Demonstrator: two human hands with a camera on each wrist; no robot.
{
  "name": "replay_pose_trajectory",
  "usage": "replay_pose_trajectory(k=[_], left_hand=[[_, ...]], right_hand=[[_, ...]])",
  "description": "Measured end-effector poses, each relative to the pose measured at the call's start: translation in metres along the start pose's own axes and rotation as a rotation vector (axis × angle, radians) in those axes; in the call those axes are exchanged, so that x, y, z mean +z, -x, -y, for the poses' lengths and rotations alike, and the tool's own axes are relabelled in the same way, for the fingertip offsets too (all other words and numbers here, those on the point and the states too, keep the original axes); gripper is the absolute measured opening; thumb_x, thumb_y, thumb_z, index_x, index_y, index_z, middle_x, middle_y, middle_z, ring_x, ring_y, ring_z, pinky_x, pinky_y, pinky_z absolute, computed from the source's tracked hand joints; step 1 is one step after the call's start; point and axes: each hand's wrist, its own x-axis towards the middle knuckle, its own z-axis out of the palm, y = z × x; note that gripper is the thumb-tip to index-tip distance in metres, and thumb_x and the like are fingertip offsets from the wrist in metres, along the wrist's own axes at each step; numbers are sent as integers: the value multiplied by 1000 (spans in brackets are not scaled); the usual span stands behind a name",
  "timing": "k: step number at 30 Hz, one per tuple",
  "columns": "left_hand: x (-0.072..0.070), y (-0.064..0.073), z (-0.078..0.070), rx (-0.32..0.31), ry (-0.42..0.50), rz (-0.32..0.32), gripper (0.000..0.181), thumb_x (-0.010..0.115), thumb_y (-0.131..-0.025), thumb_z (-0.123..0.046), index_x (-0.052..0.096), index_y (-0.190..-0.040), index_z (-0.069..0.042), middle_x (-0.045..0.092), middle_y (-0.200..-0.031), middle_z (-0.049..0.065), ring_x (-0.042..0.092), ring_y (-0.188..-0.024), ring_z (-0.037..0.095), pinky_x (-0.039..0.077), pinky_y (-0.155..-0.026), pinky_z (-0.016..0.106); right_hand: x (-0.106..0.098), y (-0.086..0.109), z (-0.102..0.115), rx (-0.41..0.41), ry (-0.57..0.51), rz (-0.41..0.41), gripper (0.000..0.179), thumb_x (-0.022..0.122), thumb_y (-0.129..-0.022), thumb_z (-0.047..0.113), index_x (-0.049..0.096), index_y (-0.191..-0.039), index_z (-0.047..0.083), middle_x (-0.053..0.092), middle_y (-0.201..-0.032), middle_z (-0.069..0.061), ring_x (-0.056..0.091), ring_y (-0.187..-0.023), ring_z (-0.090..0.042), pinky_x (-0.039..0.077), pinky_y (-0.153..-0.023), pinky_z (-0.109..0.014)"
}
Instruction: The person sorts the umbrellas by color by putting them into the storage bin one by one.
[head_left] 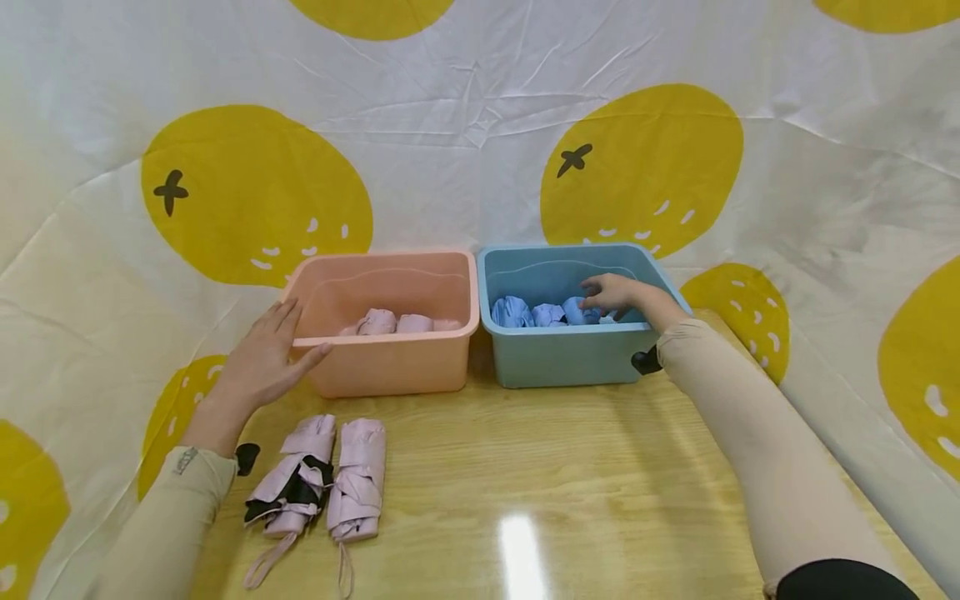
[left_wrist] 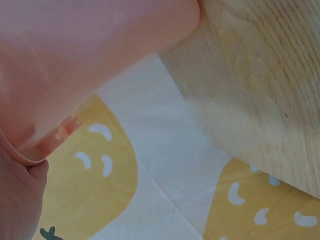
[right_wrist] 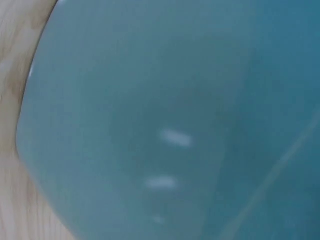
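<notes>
Ideally, the spread left hand (head_left: 258, 358) steadies the peach bin (head_left: 390, 367) by the worktop's (head_left: 585, 458) far edge; whether the right hand (head_left: 617, 295) pinches is unclear.

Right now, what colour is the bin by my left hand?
The bin is peach, a light pinkish orange; the head view shows it best.

The head view faces forward and down from above; the wrist views look close up, left sharing the pink bin (head_left: 390, 367) with it, right the blue bin (head_left: 570, 360)
</notes>
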Motion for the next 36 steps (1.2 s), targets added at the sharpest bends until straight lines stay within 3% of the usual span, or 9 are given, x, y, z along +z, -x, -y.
replay_pose_trajectory(k=[4, 8, 11, 17, 22, 26, 31, 36], left_hand=[[2, -2, 0, 11, 2, -7, 100, 48, -103, -64, 15, -163, 8, 15, -168, 32, 16, -153, 55, 18, -122, 70], [0, -3, 1, 18, -2, -13, 99, 49, -103, -63, 16, -162, 9, 16, -168, 33, 17, -152, 56, 18, -122, 70], [-1, -4, 1, 16, -1, -8, 99, 48, -103, -64, 15, -163, 8, 15, -168, 32, 16, -153, 55, 17, -122, 69], [0, -4, 2, 16, 11, -6, 99, 48, -103, -63, 13, -163, 8, 15, -168, 33, 16, -153, 55, 17, -123, 69], [1, -3, 2, 12, 16, -5, 98, 49, -103, -61, 13, -163, 7, 15, -169, 32, 15, -154, 53, 16, -124, 68], [1, -3, 1, 14, 6, -3, 99, 49, -103, -62, 13, -163, 7, 15, -168, 32, 15, -153, 54, 16, -123, 68], [0, -2, -1, 11, 3, -4, 100, 48, -103, -64, 14, -163, 7, 15, -168, 32, 16, -153, 55, 17, -123, 69], [3, -3, 2, 3, 15, -7, 100, 47, -103, -65, 13, -164, 6, 13, -169, 31, 15, -154, 54, 15, -123, 69]], right_hand=[[0, 9, 4, -76, 75, -120, 61, 54, -109, 23, 32, -159, -5, 45, -154, -32, 61, -122, -48, 58, -89, -55], [3, 21, 13, -159, 88, -257, 58, 56, -108, 26, 40, -157, -2, 52, -150, -28, 53, -131, -48, 49, -102, -61], [8, 34, 23, -205, 53, -352, 55, 58, -108, 26, 45, -155, 2, 57, -146, -24, 53, -132, -47, 48, -105, -61], [30, 63, 50, -281, -39, -532, 50, 61, -107, 25, 51, -152, 8, 61, -142, -16, 65, -117, -36, 58, -87, -52], [60, 80, 69, -445, -116, -726, 42, 67, -103, 18, 60, -142, 6, 67, -129, -15, 67, -100, -28, 57, -77, -42], [88, 85, 84, -585, -150, -831, 35, 71, -99, 9, 66, -133, 3, 70, -120, -15, 66, -89, -22, 57, -73, -34], [121, 86, 99, -730, -186, -868, 31, 73, -95, 1, 68, -126, 1, 71, -115, -16, 66, -83, -23, 59, -67, -29], [156, 85, 119, -787, -241, -788, 32, 73, -95, 1, 67, -127, 0, 68, -117, -19, 68, -83, -23, 61, -66, -33]])
